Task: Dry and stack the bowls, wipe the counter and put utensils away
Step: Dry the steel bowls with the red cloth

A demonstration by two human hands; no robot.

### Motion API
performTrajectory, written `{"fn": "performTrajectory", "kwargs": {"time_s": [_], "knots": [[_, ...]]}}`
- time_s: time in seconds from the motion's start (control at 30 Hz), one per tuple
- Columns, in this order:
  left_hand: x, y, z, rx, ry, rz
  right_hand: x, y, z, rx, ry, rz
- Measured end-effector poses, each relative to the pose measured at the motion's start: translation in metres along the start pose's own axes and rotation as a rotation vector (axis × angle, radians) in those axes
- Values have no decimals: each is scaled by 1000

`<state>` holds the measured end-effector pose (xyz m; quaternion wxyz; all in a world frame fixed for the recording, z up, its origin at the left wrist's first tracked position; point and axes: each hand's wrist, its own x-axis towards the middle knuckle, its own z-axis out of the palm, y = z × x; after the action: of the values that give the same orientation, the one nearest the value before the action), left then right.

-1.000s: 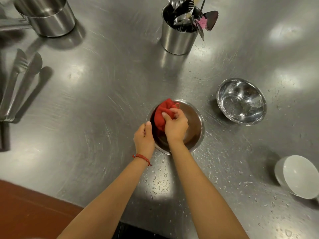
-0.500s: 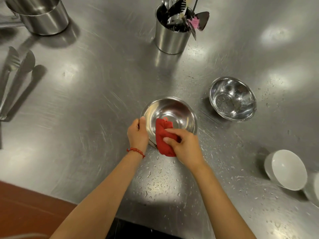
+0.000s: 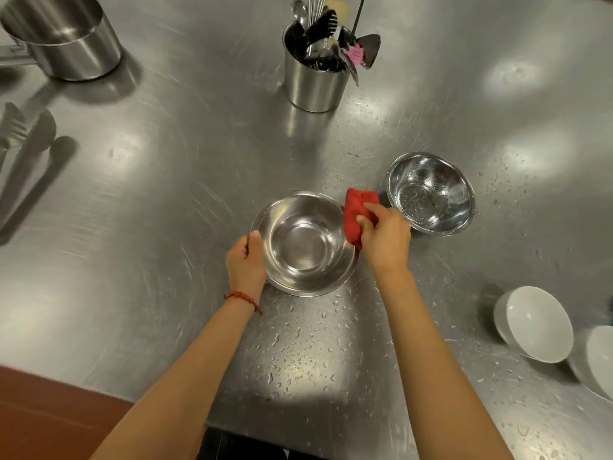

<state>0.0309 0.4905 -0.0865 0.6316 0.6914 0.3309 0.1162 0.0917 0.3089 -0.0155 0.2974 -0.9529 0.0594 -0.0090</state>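
1. A brushed stainless-steel counter [image 3: 166,200] fills the view, streaked with swirl marks and bright patches of reflected overhead light; water droplets bead across its near and right portions.
2. A strip of reddish-brown floor [image 3: 49,413] shows beyond the counter's near-left edge.
3. At centre, a steel bowl [image 3: 305,244] sits upright on the counter, its inside looking dry.
4. The left hand [image 3: 247,263], a red bracelet [image 3: 242,298] at the wrist, grips the bowl's left rim, thumb over the edge.
5. The right hand [image 3: 384,240] clutches a bunched red cloth [image 3: 356,214] against the outside of the bowl's right rim.
6. Just right of the cloth stands a second steel bowl [image 3: 431,194], its inside speckled with water.
7. Two white bowls [image 3: 534,323] lie tilted at the near-right edge.
8. A steel utensil holder [image 3: 313,83], crowded with tools, stands at far centre.
9. A large steel pot [image 3: 66,41] occupies the far-left corner, with tongs [image 3: 20,151] lying near the left edge.
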Motion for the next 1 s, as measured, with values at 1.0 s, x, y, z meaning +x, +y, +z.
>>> {"fn": "performTrajectory", "kwargs": {"time_s": [1.0], "knots": [[-8, 27, -19, 203, 85, 121, -26, -7, -3, 715, -37, 155]]}}
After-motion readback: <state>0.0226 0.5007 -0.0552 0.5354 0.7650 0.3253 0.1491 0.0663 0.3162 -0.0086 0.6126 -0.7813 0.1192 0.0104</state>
